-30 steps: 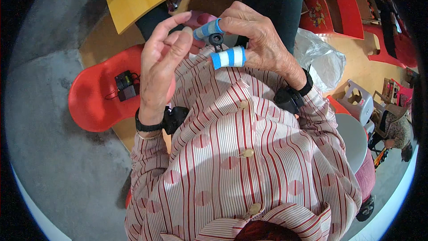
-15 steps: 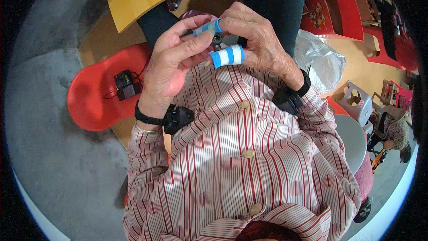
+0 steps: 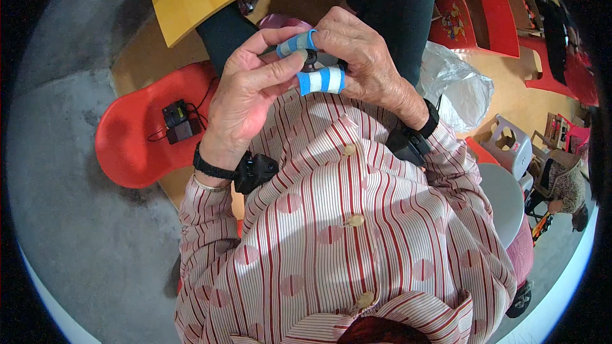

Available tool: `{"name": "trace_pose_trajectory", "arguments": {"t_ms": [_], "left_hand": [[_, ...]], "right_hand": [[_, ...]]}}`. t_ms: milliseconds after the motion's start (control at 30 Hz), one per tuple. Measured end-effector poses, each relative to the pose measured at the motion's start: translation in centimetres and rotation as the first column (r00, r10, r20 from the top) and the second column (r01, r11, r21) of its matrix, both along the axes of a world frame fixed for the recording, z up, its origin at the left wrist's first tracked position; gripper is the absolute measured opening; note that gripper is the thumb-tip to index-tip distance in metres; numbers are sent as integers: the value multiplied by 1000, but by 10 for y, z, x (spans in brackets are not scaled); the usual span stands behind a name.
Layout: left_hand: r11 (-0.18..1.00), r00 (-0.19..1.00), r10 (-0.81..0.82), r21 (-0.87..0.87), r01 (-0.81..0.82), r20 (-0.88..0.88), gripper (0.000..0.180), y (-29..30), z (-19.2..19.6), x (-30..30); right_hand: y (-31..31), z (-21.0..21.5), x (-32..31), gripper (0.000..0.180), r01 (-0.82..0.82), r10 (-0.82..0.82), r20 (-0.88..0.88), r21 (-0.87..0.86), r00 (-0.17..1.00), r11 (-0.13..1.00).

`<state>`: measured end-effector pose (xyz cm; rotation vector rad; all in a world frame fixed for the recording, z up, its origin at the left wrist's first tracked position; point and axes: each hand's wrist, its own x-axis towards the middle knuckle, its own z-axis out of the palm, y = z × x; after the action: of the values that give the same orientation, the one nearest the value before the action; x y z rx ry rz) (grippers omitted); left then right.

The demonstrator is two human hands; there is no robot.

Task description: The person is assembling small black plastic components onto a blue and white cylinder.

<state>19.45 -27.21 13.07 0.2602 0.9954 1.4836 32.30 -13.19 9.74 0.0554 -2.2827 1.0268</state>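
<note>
Holds a small black part [image 3: 311, 58] in front of the striped shirt [image 3: 306, 185], between the right hand's [image 3: 363, 46] slightly parted, sleeved fingertips; curls the left hand [image 3: 245, 86] nearly closed beside it, impossible to tell whether gripping. Seems mid-adjustment; next calls for steady fingertip pressure.

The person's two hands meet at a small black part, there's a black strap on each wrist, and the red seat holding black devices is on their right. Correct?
Not quite: the red seat with black devices is on the person's left, the head view shows. The rest is right: left hand and right hand meet at the small black part, each wrist with a black strap.
</note>
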Motion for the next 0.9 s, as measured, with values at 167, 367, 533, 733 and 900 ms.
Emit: {"name": "trace_pose_trajectory", "arguments": {"t_ms": [167, 367, 533, 733, 900], "left_hand": [[1000, 1000, 15, 1, -15, 3, 35, 1, -1, 1], [1000, 991, 5, 8, -4, -136, 35, 4, 2, 2], [999, 946, -35, -7, 34, -322, 33, 5, -1, 0], [999, 942, -14, -43, -1, -334, 33, 6, -9, 1], [997, 952, -8, -72, -14, -305, 34, 7, -13, 0]], "right_hand": [[0, 3, 0, 35, -3, 2, 12, 12, 1000, 1000], [-2, 2, 0, 35, 17, -17, -2, 11, 1000, 1000], [-5, -2, 0, 38, 63, -68, 48, 99, 997, 993], [-6, 2, 0, 36, 89, -118, 154, 182, 981, 979], [-9, -1, -2, 35, 117, -152, 159, 208, 976, 971]]}}
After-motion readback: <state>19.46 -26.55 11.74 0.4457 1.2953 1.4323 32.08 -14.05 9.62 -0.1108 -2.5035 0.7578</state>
